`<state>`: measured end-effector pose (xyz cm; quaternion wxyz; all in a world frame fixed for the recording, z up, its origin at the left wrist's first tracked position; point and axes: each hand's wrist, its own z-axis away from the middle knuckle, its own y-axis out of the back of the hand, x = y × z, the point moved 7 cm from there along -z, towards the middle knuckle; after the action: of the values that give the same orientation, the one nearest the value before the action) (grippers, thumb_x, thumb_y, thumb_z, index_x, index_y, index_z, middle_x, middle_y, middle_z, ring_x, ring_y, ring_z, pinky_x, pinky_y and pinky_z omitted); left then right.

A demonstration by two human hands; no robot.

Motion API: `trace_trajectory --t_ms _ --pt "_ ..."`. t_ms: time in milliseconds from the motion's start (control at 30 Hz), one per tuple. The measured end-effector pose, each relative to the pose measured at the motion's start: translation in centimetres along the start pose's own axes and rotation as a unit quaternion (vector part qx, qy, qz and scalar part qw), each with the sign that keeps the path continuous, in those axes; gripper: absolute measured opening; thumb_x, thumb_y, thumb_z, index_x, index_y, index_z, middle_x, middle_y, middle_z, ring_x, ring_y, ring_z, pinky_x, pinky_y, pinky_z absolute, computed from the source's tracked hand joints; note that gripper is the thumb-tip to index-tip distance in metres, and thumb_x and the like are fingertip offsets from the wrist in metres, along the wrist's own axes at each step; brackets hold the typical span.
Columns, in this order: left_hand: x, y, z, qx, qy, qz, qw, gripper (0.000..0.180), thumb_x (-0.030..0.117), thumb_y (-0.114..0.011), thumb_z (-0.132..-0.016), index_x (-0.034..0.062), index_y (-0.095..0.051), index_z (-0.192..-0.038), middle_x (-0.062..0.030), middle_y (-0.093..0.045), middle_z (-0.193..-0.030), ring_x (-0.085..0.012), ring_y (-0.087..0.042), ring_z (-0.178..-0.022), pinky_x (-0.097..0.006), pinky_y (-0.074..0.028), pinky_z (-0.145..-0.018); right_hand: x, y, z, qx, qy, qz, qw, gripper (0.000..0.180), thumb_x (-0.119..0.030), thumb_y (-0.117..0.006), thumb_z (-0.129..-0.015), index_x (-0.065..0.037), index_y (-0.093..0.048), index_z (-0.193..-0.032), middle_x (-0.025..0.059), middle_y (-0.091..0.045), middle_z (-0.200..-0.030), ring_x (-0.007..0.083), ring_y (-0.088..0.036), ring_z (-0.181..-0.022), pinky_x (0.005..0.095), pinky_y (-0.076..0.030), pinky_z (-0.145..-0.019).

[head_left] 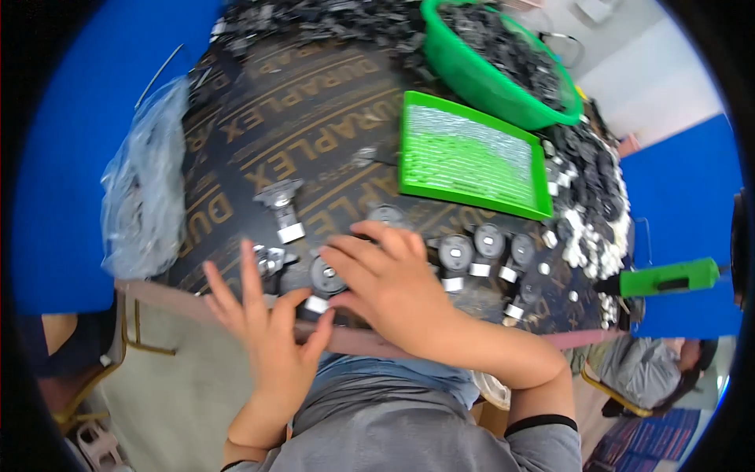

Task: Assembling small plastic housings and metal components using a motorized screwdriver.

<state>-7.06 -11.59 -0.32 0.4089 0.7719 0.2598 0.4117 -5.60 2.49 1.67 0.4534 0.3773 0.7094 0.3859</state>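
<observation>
A dark tabletop, printed with gold lettering and edged in pink, is covered along its far side by a heap of small black parts. A filled green tub is set at the far right, and a shallow green tray is placed nearer. The right side is strewn with small white pieces. Near the front edge, round dark components with white tabs are laid out.

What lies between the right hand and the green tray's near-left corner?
In the head view, a round grey part lies there, partly hidden by the right hand.
</observation>
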Motion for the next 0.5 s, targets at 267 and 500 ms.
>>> trace_trajectory --t_ms 267,500 --pt "-0.3 0.3 1.2 0.031 -0.006 -0.003 1.000 0.044 0.024 -0.070 -0.081 0.0087 -0.055 -0.119 -0.0238 -0.025 -0.157 -0.0519 -0.008 -0.145 -0.069 -0.008 -0.111 -0.9 20.8 15.2 0.790 0.001 0.117 0.602 0.027 -0.021 -0.044 -0.103 -0.003 -0.054 -0.121 0.0063 -0.058 -0.092 0.0182 -0.057 -0.087 0.0288 -0.046 -0.072" --pt "2.7 0.6 -0.6 0.069 -0.047 0.047 0.995 0.034 0.011 -0.067 -0.081 0.0074 -0.058 -0.114 -0.0243 -0.033 -0.152 -0.0517 -0.013 -0.144 -0.065 -0.013 -0.112 19.4 27.1 27.4 0.586 -0.371 0.132 0.708 0.023 -0.016 -0.061 -0.094 0.002 -0.067 -0.107 0.0065 -0.066 -0.096 0.0157 -0.060 -0.086 0.0316 -0.049 -0.077"
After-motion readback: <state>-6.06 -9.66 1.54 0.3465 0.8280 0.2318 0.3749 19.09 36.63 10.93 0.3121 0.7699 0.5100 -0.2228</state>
